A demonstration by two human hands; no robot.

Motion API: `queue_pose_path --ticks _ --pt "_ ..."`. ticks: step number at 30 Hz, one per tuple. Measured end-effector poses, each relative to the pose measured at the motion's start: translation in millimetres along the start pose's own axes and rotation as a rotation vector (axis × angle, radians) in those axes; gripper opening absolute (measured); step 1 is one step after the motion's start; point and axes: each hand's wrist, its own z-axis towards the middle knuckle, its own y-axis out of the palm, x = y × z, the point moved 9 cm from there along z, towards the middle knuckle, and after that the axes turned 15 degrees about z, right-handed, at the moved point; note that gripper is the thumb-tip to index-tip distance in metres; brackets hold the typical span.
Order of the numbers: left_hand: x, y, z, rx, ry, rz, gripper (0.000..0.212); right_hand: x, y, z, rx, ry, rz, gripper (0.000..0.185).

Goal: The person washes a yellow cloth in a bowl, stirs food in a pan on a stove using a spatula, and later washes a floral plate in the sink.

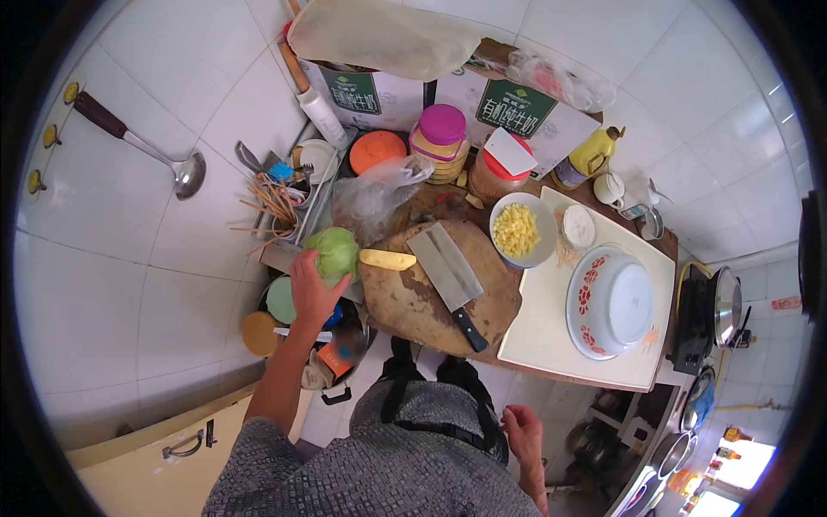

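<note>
My left hand grips a round green cabbage at the left edge of the wooden chopping board. Beside the cabbage lies a peeled yellow piece, perhaps potato, on the board's rim. A Chinese cleaver rests flat across the board, its black handle pointing towards me. My right hand hangs low by my side, away from the board, loosely curled with nothing visible in it. Right of the board, a white bowl holds yellow diced pieces.
An upturned enamel basin and a small bowl of white powder sit on a cream board. Behind stand lidded jars, a plastic bag and milk cartons. Chopsticks jut out at left.
</note>
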Motion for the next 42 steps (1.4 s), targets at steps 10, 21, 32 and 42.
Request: queue_pose_path --ticks 10,21,32,42 --pt "-23.2 -0.7 11.8 0.057 0.03 0.139 0.089 -44.3 -9.0 34.8 -0.099 -0.079 -0.091 0.023" --pt "-93.1 72.0 -27.3 -0.657 -0.662 -0.601 0.091 -50.1 -27.4 42.7 -0.062 -0.074 -0.053 0.025" --pt "-84.2 91.9 -36.7 -0.697 -0.741 -0.814 0.084 -46.2 -41.1 28.1 0.023 -0.055 -0.091 0.025" --pt "-92.4 80.7 -27.8 -0.555 -0.636 -0.713 0.077 -8.5 -53.6 16.3 0.098 -0.075 -0.154 0.031"
